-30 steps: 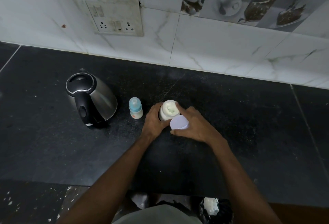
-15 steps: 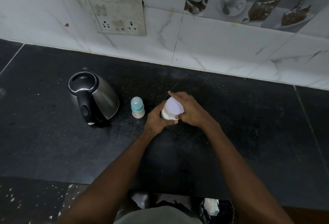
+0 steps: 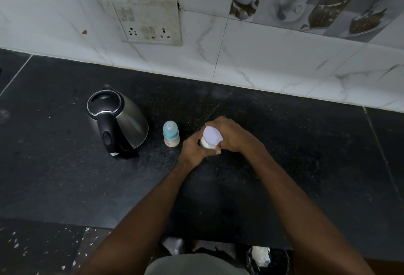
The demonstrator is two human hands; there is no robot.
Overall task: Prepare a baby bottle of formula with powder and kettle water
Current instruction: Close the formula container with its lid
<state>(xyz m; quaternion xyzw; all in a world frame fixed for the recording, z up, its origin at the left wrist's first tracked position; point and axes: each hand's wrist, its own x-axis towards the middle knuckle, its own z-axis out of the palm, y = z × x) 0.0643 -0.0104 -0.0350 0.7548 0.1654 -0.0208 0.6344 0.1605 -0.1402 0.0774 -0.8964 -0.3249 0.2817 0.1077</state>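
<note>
- A dark stone counter (image 3: 284, 165) is seen from above, backed by white marbled wall tiles.
- Nearest, the powder jar (image 3: 206, 143) is gripped by the left hand (image 3: 193, 148); right hand (image 3: 231, 135) fingers are closed around its lid (image 3: 212, 135).
- The lid is best seated level, then twisted while the jar is steadied.
- Beyond, just left, the capped baby bottle (image 3: 171, 135) stands beside the kettle (image 3: 117, 119).

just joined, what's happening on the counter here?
A person is at a dark counter with a white powder jar. The left hand grips the jar's body while the right hand holds the pale lid on top of it. A capped baby bottle and a steel kettle stand untouched to the left.
</note>
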